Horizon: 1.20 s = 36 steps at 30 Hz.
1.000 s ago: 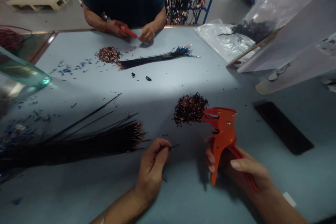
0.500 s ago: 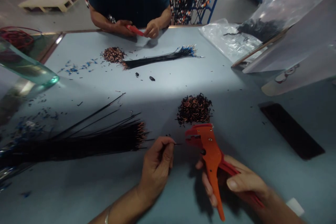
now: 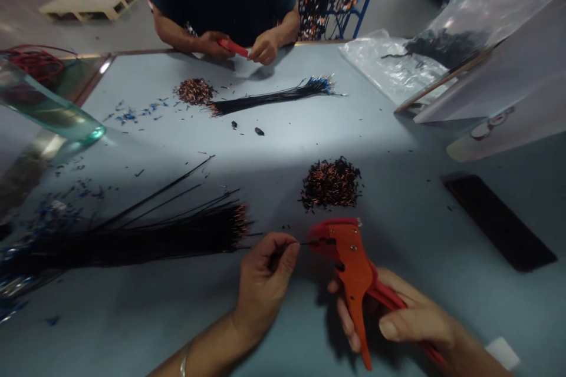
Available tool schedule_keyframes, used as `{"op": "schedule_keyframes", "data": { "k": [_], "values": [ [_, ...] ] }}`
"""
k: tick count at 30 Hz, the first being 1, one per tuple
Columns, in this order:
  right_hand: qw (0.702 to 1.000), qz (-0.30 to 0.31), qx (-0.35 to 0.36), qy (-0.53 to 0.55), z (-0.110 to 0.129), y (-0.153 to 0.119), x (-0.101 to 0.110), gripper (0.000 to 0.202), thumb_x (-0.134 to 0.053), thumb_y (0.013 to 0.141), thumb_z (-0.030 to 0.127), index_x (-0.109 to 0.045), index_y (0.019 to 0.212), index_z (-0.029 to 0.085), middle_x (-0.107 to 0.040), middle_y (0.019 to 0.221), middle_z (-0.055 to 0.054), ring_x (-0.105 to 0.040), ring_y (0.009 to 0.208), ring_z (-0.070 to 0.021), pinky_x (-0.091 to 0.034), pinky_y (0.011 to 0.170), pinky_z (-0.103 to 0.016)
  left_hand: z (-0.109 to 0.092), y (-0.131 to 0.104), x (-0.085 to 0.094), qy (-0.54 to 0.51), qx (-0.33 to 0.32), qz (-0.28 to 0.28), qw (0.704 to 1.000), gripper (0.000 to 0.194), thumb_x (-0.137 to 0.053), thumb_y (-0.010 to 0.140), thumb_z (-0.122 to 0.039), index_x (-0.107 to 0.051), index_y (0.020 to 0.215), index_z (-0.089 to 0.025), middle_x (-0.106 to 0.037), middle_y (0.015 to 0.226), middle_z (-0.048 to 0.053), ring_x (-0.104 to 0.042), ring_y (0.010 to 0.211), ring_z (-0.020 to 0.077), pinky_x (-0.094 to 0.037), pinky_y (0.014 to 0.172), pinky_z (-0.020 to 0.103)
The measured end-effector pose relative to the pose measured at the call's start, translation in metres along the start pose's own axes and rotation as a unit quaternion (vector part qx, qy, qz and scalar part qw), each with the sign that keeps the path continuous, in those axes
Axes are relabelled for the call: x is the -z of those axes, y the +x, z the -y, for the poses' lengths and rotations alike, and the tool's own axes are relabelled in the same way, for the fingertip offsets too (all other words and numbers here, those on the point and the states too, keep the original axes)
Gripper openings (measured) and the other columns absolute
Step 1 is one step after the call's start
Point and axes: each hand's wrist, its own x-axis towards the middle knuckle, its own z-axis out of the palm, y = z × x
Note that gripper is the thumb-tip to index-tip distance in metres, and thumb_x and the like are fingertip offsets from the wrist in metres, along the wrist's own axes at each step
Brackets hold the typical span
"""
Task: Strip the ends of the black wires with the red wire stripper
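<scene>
Between thumb and fingertips, my left hand (image 3: 265, 285) pinches a thin black wire (image 3: 304, 242). The wire points right, and its tip is at the jaws of an orange and red wire stripper (image 3: 355, 262); how deep it sits is hard to see. My right hand (image 3: 413, 309) is wrapped around the stripper's handles. The jaws are a little blurred. Left of my left hand lies a thick bundle of black wires (image 3: 163, 244) with bare copper ends facing right. Just beyond the stripper is a heap of black and copper offcuts (image 3: 331, 184).
Across the table a co-worker's hands (image 3: 264, 47) hold a red tool (image 3: 233, 47). Before them lie a smaller wire bundle (image 3: 269, 96) and an offcut pile (image 3: 194, 91). A black phone-like slab (image 3: 499, 221) and a clear plastic bag (image 3: 384, 65) are at right; a greenish clear tube (image 3: 57, 109) at left.
The stripper's jaws and the wire's tip have come together, where a small gap was before. My left hand keeps its pinch. The whole view has shifted slightly.
</scene>
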Motion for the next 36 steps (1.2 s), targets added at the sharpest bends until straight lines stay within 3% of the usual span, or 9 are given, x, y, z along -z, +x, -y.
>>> {"op": "schedule_keyframes", "data": {
  "k": [23, 28, 36],
  "values": [
    [0.999, -0.021, 0.009, -0.049, 0.003, 0.003, -0.008, 0.042, -0.072, 0.078, 0.026, -0.060, 0.117, 0.014, -0.068, 0.094, -0.011, -0.067, 0.080, -0.0182, -0.054, 0.066, -0.028, -0.003, 0.000, -0.002, -0.038, 0.009, 0.016, 0.999, 0.017, -0.064, 0.081, -0.030, -0.070, 0.074, -0.017, -0.063, 0.061, -0.001, -0.054, 0.058, 0.0090, -0.045, 0.053, 0.015],
    [0.999, 0.014, 0.011, -0.046, 0.001, 0.002, -0.003, 0.044, -0.070, 0.080, 0.024, -0.057, 0.121, 0.015, -0.067, 0.096, -0.011, -0.068, 0.082, -0.0190, -0.055, 0.066, -0.029, -0.003, 0.000, -0.001, -0.025, 0.009, 0.018, 0.999, 0.017, -0.064, 0.082, -0.030, -0.072, 0.075, -0.017, -0.065, 0.062, 0.000, -0.056, 0.058, 0.0103, -0.047, 0.055, 0.016],
    [0.997, 0.016, 0.004, -0.074, -0.001, 0.002, 0.003, 0.045, -0.070, 0.080, 0.030, -0.056, 0.120, 0.015, -0.065, 0.095, -0.011, -0.066, 0.079, -0.0201, -0.055, 0.064, -0.032, -0.005, 0.001, -0.002, -0.014, 0.001, 0.008, 1.000, 0.016, -0.063, 0.081, -0.029, -0.072, 0.074, -0.017, -0.065, 0.060, 0.000, -0.057, 0.057, 0.0111, -0.048, 0.053, 0.018]
  ]
}}
